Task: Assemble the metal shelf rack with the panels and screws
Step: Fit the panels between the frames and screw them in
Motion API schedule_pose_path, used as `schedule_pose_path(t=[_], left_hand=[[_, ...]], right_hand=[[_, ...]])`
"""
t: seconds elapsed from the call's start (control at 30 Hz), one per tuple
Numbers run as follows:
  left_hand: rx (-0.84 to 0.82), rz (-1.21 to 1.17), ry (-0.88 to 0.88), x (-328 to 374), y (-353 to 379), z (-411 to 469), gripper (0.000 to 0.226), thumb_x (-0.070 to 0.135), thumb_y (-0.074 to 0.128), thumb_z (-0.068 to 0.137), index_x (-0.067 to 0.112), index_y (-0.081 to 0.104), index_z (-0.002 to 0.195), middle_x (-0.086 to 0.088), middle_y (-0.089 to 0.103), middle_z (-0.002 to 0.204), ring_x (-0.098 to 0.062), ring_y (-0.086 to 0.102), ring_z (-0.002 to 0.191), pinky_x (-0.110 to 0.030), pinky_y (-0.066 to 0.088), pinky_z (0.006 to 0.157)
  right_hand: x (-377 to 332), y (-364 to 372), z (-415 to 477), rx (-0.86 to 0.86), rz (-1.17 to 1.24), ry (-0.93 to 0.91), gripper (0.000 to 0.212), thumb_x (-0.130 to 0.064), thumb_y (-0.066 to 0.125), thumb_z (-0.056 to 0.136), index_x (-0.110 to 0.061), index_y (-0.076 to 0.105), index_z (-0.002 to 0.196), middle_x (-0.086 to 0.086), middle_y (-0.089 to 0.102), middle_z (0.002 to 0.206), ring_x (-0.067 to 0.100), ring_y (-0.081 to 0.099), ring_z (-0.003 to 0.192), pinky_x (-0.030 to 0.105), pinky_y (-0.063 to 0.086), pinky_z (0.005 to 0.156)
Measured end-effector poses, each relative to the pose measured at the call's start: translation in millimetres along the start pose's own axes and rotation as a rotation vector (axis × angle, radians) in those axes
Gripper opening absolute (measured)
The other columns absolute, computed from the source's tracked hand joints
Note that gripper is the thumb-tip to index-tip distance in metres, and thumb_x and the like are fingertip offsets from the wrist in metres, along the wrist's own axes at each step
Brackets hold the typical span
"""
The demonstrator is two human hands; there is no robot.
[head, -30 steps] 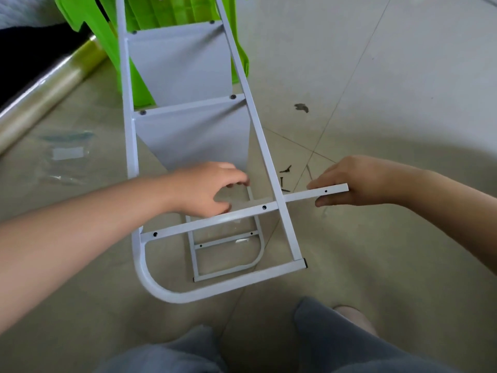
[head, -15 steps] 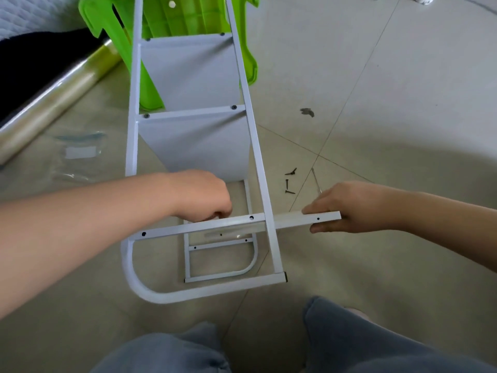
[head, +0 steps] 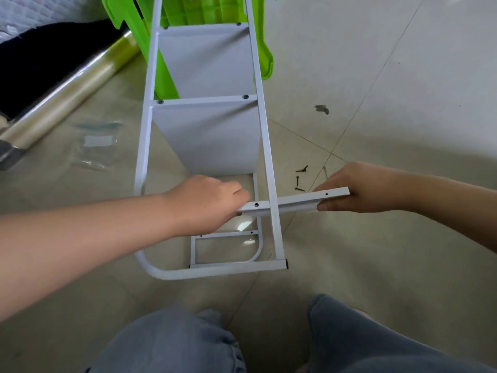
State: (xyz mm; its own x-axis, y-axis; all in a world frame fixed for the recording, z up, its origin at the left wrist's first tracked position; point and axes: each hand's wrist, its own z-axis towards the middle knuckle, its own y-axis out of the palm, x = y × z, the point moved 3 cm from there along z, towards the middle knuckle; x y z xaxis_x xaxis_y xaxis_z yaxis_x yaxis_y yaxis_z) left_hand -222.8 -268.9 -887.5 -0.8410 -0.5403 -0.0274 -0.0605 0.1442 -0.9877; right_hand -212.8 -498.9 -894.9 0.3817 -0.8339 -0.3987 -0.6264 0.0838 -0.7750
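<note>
Panel (head: pixel 304 199), centre frame: your left hand (head: pixel 204 203) and right hand (head: pixel 357 192) each clamp one end, levelling it across the rack (head: pixel 266 130), likely to align holes. Screws (head: pixel 300 179) lie just right, on floor.

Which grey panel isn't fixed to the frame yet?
The nearest panel, held by the left hand and right hand, crossing the right rail; the two farther panels are screwed in.

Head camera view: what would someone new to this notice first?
A white metal shelf rack runs up the centre, two panels already fitted. Across its near end, the left hand and the right hand grip a loose white metal panel. A green plastic stool sits behind the rack's far end, and small black screws lie on the floor beside it.
</note>
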Motion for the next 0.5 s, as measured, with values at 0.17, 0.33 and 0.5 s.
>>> schedule_pose_path(t=[0.17, 0.33, 0.5], left_hand=[[-0.137, 0.009, -0.171, -14.0, 3.3, 17.6, 0.029, 0.032, 0.032, 0.099, 0.013, 0.046, 0.116, -0.002, 0.051, 0.113, -0.025, 0.054, 0.105, -0.028, 0.033, 0.062], [-0.208, 0.020, -0.148, -19.3, 0.1, 23.2, 0.033, 0.040, 0.030, 0.098, 0.016, 0.043, 0.118, 0.000, 0.049, 0.118, -0.021, 0.049, 0.111, -0.029, 0.038, 0.076], [-0.194, 0.060, -0.129, -22.9, -3.0, 33.8, 0.038, 0.042, 0.031, 0.098, 0.015, 0.041, 0.123, 0.000, 0.047, 0.124, -0.023, 0.050, 0.112, -0.030, 0.039, 0.077]], right_hand=[[-0.3, -9.1, 8.6, 0.003, 0.159, 0.084, 0.025, -0.032, 0.060, 0.086, -0.007, 0.066, 0.082, 0.008, 0.065, 0.072, 0.013, 0.063, 0.059, 0.016, 0.044, 0.058], [5.5, -15.1, 13.9, -0.007, 0.214, 0.127, 0.027, -0.029, 0.061, 0.086, -0.002, 0.066, 0.088, 0.012, 0.066, 0.075, 0.018, 0.066, 0.063, 0.015, 0.045, 0.057], [9.9, -21.1, 15.1, 0.033, 0.244, 0.160, 0.016, -0.027, 0.062, 0.086, -0.015, 0.064, 0.076, -0.003, 0.058, 0.061, 0.015, 0.063, 0.057, 0.008, 0.041, 0.051]])
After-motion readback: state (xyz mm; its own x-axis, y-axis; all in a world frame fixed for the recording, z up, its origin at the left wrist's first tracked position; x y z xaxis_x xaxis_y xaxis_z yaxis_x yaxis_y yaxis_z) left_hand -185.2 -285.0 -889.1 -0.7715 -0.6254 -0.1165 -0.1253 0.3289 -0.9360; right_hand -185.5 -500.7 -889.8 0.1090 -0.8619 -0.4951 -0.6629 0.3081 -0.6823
